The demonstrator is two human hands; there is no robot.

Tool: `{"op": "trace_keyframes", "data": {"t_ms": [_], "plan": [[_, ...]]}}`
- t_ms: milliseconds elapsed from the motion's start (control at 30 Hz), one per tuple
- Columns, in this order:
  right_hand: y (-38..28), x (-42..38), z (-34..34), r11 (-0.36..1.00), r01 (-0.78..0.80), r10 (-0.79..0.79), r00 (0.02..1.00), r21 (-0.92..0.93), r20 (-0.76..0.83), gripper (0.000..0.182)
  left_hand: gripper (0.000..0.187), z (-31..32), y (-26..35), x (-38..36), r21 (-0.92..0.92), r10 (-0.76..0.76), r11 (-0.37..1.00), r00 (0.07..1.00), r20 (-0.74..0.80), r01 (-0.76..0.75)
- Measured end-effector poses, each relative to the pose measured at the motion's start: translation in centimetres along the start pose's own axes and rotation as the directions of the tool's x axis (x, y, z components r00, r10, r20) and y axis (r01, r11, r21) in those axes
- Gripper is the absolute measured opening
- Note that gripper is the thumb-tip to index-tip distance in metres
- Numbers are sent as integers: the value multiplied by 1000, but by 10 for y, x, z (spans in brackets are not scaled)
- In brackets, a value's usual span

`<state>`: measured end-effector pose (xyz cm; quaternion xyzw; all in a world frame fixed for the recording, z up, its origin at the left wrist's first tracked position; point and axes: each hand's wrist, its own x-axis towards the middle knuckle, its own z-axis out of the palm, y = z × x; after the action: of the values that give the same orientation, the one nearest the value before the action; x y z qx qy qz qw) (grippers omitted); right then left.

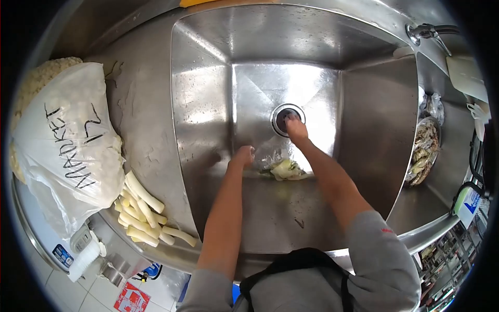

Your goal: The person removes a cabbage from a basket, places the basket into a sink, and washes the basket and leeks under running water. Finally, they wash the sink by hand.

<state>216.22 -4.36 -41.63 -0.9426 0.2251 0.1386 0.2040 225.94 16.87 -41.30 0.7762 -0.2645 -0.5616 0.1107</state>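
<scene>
Inside a steel sink basin [374, 114], my right hand [296, 130] reaches down to the round drain [281, 111], its fingers bent over the dark opening. Whatever those fingers may hold is hidden. My left hand [244, 155] hovers lower in the basin, left of the drain, with its fingers curled; what is in them, if anything, cannot be made out. Between my forearms, pale green leafy scraps [287, 170] lie on the basin floor beside a crumpled clear film.
On the left counter stand a large marked white bag [67, 135] and several pale stalks [140, 213]. The right basin holds a container of vegetable scraps [425, 151] and crumpled plastic [432, 107]. A faucet [423, 32] is at the top right.
</scene>
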Motion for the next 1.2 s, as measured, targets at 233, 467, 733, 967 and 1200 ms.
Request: {"op": "trace_keyframes", "data": {"t_ms": [233,467,733,967,1200], "plan": [[-7,23,34,946,64,-105,988,-318,-113,10,39,-2,21,-13,-19,-68,998,991,-111,66],[-3,34,38,868,294,-282,955,-400,90,9,38,19,15,-4,-89,-40,996,957,-287,15],[83,27,-29,990,57,-14,951,131,-307,16,49,17,44,-6,-62,-44,998,903,-427,19],[48,-108,0,988,-112,95,984,108,148,18,48,100,45,12,41,231,970,964,135,-238],[8,-124,56,555,-817,719,567,159,403,74,39,-6,39,-2,-63,18,997,955,-296,-38]]}}
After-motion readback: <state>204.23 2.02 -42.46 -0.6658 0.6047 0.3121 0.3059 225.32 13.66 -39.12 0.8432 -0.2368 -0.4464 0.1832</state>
